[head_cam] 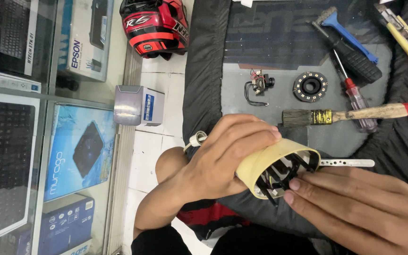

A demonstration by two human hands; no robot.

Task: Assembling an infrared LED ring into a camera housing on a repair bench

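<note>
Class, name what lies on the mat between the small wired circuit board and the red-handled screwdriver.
In the head view, a black ring-shaped board with light dots lies between the circuit board and the screwdriver.

2 bare hands [223, 158], no rings, dark sleeve at the forearm

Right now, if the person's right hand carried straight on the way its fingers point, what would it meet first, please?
The right hand points into the open end of the cream-coloured plastic cylindrical housing gripped by the left hand, so it would probably meet the black wires inside first.
</note>
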